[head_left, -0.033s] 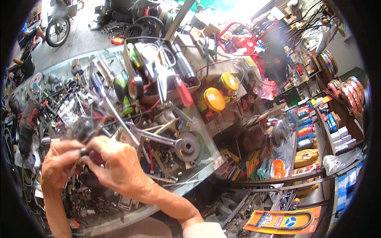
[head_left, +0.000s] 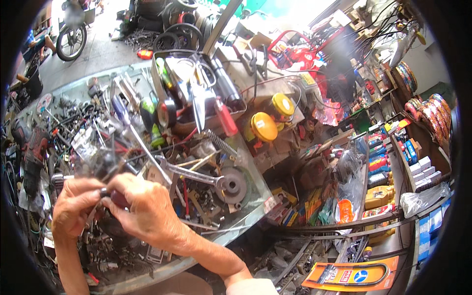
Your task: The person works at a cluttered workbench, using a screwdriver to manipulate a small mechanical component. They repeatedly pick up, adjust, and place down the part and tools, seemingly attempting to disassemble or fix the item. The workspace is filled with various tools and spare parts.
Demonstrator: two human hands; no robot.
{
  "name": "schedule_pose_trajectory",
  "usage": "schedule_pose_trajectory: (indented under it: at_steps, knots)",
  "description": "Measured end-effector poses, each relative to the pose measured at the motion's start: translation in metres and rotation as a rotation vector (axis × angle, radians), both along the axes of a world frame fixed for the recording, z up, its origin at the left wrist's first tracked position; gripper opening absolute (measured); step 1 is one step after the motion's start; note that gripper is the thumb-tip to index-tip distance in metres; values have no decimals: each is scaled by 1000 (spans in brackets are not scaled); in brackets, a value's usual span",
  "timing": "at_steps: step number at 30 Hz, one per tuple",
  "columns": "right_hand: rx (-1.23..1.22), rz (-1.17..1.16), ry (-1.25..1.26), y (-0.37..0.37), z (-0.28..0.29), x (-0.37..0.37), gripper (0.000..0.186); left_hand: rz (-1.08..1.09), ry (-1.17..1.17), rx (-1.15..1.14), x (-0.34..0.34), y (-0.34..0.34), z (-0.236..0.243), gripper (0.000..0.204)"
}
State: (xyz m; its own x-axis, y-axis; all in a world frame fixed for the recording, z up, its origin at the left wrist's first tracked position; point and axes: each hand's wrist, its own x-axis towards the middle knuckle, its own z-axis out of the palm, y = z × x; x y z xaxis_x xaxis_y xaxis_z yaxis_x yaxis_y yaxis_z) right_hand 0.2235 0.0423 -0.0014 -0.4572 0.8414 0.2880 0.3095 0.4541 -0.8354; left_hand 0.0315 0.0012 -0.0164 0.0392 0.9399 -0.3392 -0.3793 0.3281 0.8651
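Observation:
Close together over the cluttered glass-topped table (head_left: 255, 206), my two hands work at one spot. My left hand (head_left: 74, 209) pinches a small dark cylindrical part (head_left: 104, 192) between thumb and fingers. My right hand (head_left: 147, 211) is closed around a dark red rounded handle (head_left: 119, 199), its fingertips meeting the same small part. What the handle belongs to is hidden by the fingers. Just beyond the fingers the area is blurred and dark. To the right of my right hand lie a combination wrench (head_left: 191, 173) and a round grey metal disc (head_left: 232, 185).
A tool box (head_left: 189, 129) with scissors (head_left: 198, 98) and screwdrivers stands behind. A red-black power drill (head_left: 35, 147) lies at left. A coil spring (head_left: 221, 142) and yellow-lidded jars (head_left: 264, 127) are to the right. Shelves with boxes and an orange packet (head_left: 351, 274) fill the right side.
The view has shifted very slightly. Both hands keep nearly the same pose and grip.

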Motion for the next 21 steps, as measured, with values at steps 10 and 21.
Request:
schedule_pose_trajectory:
  at_steps: [10, 21]
  knots:
    - [-154, 22, -24, 9, 6, 7, 22, -81, 74, 110, 12, 2, 13, 34]
    - [6, -49, 49, 12, -25, 1, 15, -30, 222, 81, 22, 1, -12, 35]
